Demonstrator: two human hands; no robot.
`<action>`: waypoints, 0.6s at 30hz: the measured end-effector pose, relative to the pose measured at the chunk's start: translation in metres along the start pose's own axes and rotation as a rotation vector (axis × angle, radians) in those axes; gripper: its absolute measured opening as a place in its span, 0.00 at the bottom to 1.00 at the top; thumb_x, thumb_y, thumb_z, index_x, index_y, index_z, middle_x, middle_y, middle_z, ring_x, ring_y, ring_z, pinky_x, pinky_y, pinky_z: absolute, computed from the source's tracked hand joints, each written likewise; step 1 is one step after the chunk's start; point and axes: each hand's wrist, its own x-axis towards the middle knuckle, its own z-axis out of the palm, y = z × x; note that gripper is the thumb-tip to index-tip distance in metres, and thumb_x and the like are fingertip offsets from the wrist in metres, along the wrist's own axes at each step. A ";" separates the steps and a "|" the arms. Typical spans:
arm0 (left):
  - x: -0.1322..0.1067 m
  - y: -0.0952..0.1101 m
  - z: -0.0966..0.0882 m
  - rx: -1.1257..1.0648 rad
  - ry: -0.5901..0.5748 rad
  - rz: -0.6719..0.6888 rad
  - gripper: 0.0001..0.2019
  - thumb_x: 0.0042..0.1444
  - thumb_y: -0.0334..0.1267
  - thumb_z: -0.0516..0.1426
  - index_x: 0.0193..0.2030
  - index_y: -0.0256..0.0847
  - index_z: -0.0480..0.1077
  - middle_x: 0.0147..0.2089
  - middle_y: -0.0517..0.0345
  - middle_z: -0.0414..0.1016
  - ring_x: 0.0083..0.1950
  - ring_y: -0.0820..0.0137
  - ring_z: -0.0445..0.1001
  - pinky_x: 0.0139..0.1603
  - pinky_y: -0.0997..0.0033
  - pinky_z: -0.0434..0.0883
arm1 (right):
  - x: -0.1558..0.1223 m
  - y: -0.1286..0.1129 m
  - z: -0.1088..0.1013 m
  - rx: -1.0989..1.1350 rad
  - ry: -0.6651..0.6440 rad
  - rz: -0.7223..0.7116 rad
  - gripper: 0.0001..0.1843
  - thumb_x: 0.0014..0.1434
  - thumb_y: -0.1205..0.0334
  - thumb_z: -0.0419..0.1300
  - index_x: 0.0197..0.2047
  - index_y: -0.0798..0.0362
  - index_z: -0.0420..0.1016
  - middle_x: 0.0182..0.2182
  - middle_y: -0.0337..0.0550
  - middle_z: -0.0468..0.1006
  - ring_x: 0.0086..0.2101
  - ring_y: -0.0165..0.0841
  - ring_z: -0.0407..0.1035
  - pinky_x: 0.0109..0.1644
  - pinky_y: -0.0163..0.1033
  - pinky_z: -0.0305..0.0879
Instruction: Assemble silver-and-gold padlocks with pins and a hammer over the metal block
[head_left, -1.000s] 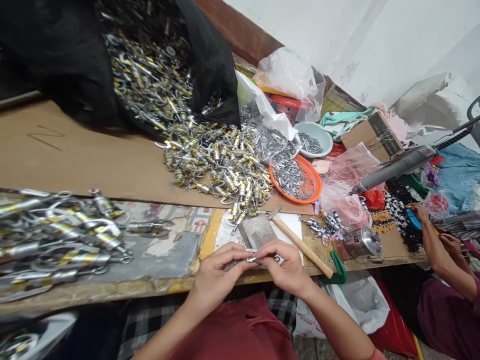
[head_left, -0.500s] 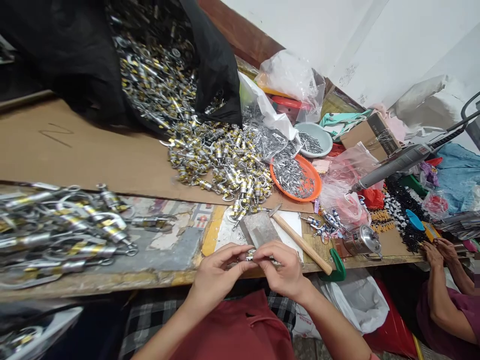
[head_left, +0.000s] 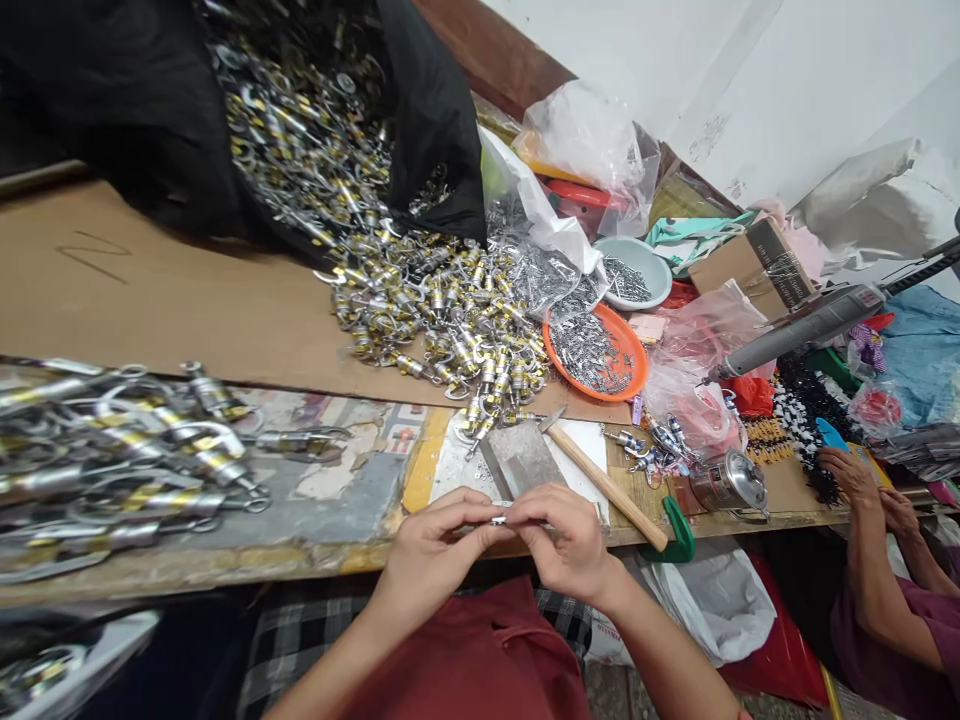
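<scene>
My left hand (head_left: pixel 439 548) and my right hand (head_left: pixel 564 540) meet fingertip to fingertip at the table's front edge. Both pinch a small metal part (head_left: pixel 500 517); the fingers cover most of it, so its exact kind is hidden. Just beyond them lies a flat grey metal block (head_left: pixel 527 462) on a white sheet (head_left: pixel 448 462). A hammer (head_left: pixel 609 490) with a wooden handle rests to the block's right. Behind the block spreads a heap of silver and yellow metal keychain pieces (head_left: pixel 450 310), spilling from a black bag (head_left: pixel 435 120).
An orange plate (head_left: pixel 636 375) and a pale bowl (head_left: pixel 660 285) hold small metal parts. A green clamp (head_left: pixel 681 535) grips the table edge beside a metal canister (head_left: pixel 727 482). More keychain pieces (head_left: pixel 150 450) lie at left. A co-worker's hands (head_left: pixel 862 490) are at far right.
My hands stay pinched together in nearly the same place, with the small part turned slightly. The co-worker's one hand has moved left and up, to a blue scoop-like piece. The view has shifted a little.
</scene>
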 end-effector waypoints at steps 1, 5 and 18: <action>0.000 0.000 0.000 -0.002 0.004 0.000 0.04 0.43 0.32 0.62 0.25 0.45 0.79 0.25 0.59 0.76 0.27 0.71 0.74 0.27 0.78 0.71 | 0.000 0.000 0.000 -0.011 -0.003 -0.003 0.09 0.57 0.72 0.51 0.34 0.52 0.71 0.28 0.44 0.77 0.30 0.31 0.71 0.35 0.36 0.69; -0.002 -0.002 -0.001 -0.025 0.009 -0.023 0.03 0.42 0.33 0.63 0.25 0.45 0.79 0.24 0.59 0.76 0.27 0.70 0.75 0.28 0.76 0.72 | -0.004 0.002 0.004 -0.042 -0.008 -0.017 0.09 0.57 0.71 0.51 0.35 0.51 0.71 0.29 0.43 0.78 0.31 0.32 0.72 0.36 0.37 0.69; -0.008 -0.013 -0.002 -0.084 0.049 -0.100 0.01 0.40 0.36 0.64 0.21 0.44 0.78 0.24 0.58 0.75 0.27 0.70 0.74 0.27 0.75 0.72 | -0.007 0.002 0.018 -0.016 0.064 -0.004 0.09 0.56 0.71 0.52 0.33 0.52 0.71 0.28 0.43 0.78 0.30 0.31 0.72 0.35 0.37 0.67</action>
